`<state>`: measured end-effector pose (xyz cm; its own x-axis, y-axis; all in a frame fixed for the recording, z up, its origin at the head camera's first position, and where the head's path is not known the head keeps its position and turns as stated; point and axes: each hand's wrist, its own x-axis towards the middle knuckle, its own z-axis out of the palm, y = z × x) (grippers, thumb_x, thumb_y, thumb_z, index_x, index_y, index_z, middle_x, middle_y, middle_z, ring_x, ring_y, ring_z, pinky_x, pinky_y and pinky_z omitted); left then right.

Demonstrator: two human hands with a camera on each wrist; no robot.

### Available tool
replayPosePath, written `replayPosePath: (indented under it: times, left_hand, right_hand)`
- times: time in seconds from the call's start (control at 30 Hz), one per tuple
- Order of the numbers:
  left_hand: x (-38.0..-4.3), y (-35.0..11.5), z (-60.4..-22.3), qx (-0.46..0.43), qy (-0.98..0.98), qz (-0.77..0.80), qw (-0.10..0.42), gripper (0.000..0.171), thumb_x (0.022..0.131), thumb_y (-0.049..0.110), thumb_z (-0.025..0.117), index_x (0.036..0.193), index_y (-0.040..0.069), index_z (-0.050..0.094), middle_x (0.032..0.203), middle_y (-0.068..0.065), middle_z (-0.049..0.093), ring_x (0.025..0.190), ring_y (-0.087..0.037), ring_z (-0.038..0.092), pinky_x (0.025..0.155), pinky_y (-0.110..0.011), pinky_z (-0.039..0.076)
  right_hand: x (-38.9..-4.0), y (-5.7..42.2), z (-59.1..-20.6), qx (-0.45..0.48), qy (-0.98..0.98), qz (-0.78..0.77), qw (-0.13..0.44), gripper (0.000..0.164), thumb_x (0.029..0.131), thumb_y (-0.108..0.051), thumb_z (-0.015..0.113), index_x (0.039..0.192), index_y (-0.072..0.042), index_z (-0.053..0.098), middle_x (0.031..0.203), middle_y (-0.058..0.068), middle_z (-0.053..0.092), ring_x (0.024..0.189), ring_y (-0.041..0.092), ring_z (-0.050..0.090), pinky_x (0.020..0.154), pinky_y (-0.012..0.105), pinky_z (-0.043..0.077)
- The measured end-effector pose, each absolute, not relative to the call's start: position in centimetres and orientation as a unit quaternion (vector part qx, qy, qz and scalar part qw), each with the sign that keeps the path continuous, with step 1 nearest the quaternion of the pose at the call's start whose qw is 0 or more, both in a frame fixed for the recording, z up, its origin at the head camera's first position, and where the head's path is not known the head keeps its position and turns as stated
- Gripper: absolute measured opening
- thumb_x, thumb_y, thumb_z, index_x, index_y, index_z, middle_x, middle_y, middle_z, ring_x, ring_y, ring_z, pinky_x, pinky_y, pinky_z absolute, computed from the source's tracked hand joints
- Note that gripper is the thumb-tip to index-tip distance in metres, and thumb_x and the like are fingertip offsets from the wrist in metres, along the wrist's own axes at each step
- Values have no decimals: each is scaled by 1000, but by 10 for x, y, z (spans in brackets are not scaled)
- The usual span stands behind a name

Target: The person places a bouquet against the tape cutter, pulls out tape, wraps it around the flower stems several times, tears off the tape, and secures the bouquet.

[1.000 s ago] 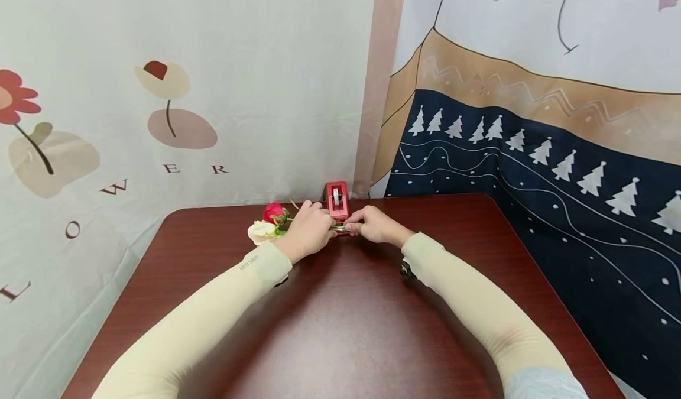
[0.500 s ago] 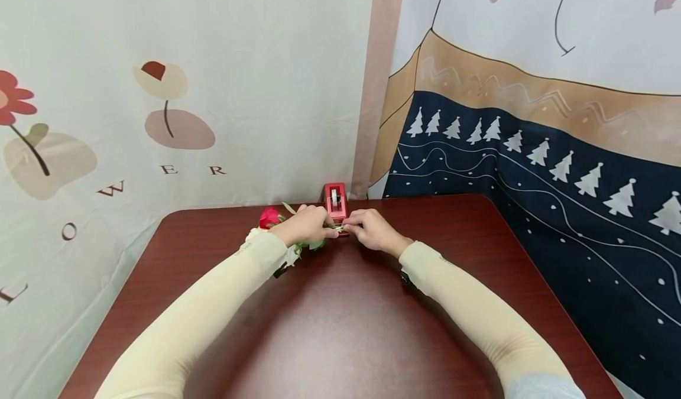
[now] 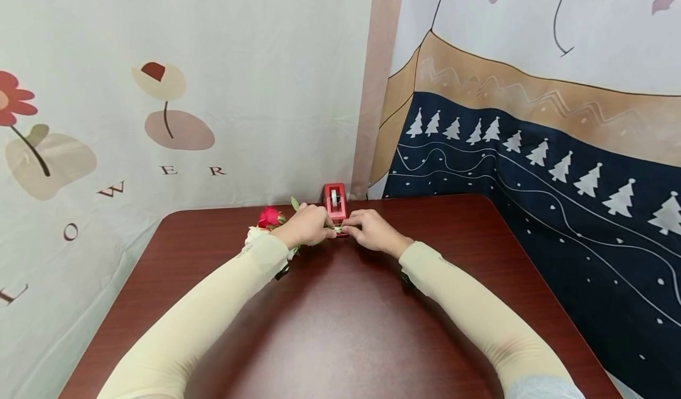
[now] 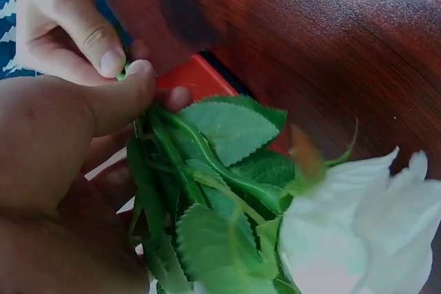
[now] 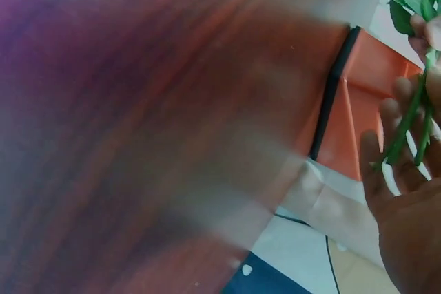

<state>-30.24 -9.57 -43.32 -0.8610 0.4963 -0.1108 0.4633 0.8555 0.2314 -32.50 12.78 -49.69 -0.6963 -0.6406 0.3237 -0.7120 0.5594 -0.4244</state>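
My left hand [image 3: 311, 224] grips a small bunch of artificial roses by the green stems [image 4: 169, 146]. A red rose [image 3: 269, 217] shows beyond the left wrist, while a white rose [image 4: 358, 232] fills the lower right of the left wrist view, with toothed leaves [image 4: 234, 129] around it. My right hand [image 3: 371, 230] pinches the stems with thumb and fingers, close beside the left fingertips. In the right wrist view the stem ends [image 5: 406, 129] run down across the right palm. Just behind both hands stands a red tape dispenser [image 3: 337, 214], its front end partly covered by them.
The dark red-brown table [image 3: 351, 316] spreads toward the body, its far edge close behind the tape dispenser. A pale curtain with printed flowers [image 3: 266, 91] hangs behind, and a navy cloth with printed trees [image 3: 511, 180] is at the right.
My left hand has turned over the stems, so the white rose has swung toward me and is now mostly behind the wrist. A leaf now sticks up. My right hand has barely moved.
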Motion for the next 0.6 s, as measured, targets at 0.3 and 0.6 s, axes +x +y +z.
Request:
replayPosePath:
  times: [0.3, 0.6]
  left_hand:
    - [-303, -92, -438, 253, 964, 67, 44, 13, 100, 30, 83, 99, 20, 90, 96, 6, 86, 102, -22, 77, 89, -41, 38]
    - [-297, -90, -447, 271, 962, -11, -27, 9, 95, 30, 87, 97, 21, 89, 97, 2, 86, 102, -31, 74, 87, -44, 40]
  right_hand:
    - [-330, 121, -478, 299, -911, 269, 88, 23, 104, -18, 73, 121, -9, 85, 111, 8, 82, 99, 24, 73, 94, 42, 61]
    - [-333, 109, -471, 301, -939, 167, 20, 33, 104, -25, 78, 135, -14, 80, 131, 7, 74, 113, 23, 70, 103, 44, 61]
